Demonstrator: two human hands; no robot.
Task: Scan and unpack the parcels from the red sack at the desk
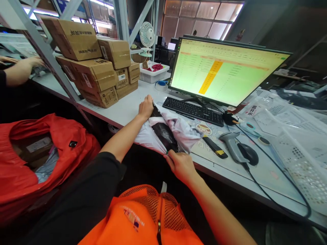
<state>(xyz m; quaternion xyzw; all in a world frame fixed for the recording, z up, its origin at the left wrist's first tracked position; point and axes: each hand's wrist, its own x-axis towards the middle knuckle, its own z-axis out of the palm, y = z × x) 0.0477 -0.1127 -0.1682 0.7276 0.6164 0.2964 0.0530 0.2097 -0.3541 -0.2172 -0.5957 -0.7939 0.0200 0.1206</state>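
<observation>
White crumpled plastic bag [180, 126]: gaping over black contents [165, 134], at the front edge of the white table [122, 112].
Left hand [146, 108]: fingers closed on the bag's far end.
Right hand [182, 165]: thumb and fingers closed on its near rim.
Black-and-yellow cutter [215, 147]: right of the bag, near that edge.
Grey pistol-shaped scanner [233, 146]: right of the cutter.

open gap over desk [127, 108] between boxes [88, 76] and keyboard [191, 110], white bag [181, 127] blocking front, monitor [224, 71] behind, cutter [215, 147] and scanner [233, 146] rightward
</observation>
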